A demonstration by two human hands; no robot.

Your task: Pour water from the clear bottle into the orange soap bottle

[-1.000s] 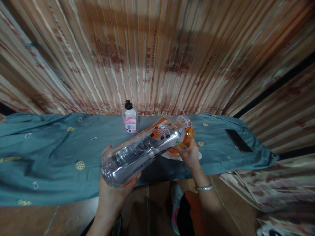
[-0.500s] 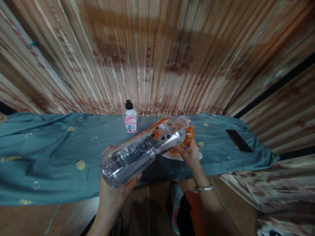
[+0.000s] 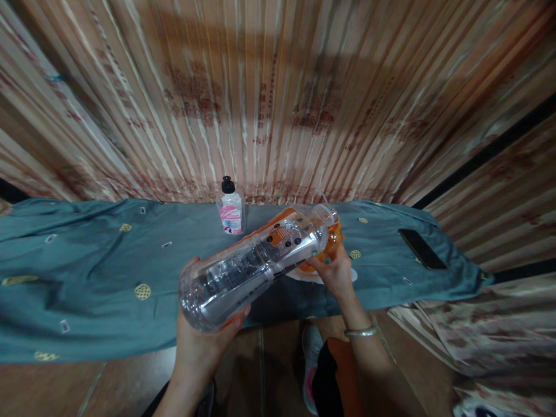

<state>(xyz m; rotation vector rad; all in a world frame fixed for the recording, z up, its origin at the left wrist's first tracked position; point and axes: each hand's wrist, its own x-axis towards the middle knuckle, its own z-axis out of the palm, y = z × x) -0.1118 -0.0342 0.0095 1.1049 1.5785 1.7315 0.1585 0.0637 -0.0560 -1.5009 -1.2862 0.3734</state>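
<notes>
My left hand (image 3: 203, 341) is wrapped round the base of a large clear plastic bottle (image 3: 234, 281), printed with an orange cartoon and dark marks. The bottle is tilted over on its side, its mouth pointing up and to the right. Near that mouth, my right hand (image 3: 337, 271) has its fingers closed on a see-through orange plastic piece (image 3: 334, 236). Its exact kind is unclear because the bottle neck covers part of it. Below and behind the bottle lies a flat white-edged orange item (image 3: 319, 279), mostly hidden.
A small bottle (image 3: 231, 214) with a black cap and pink label stands at the back of the cloth-covered table (image 3: 95, 272). On the right lies a black phone (image 3: 421, 249). Pleated curtains (image 3: 278, 104) hang behind, and the tiled floor shows below the front edge.
Almost nothing differs. Both hands keep their holds, and the bottle stays at nearly the same tilt.
</notes>
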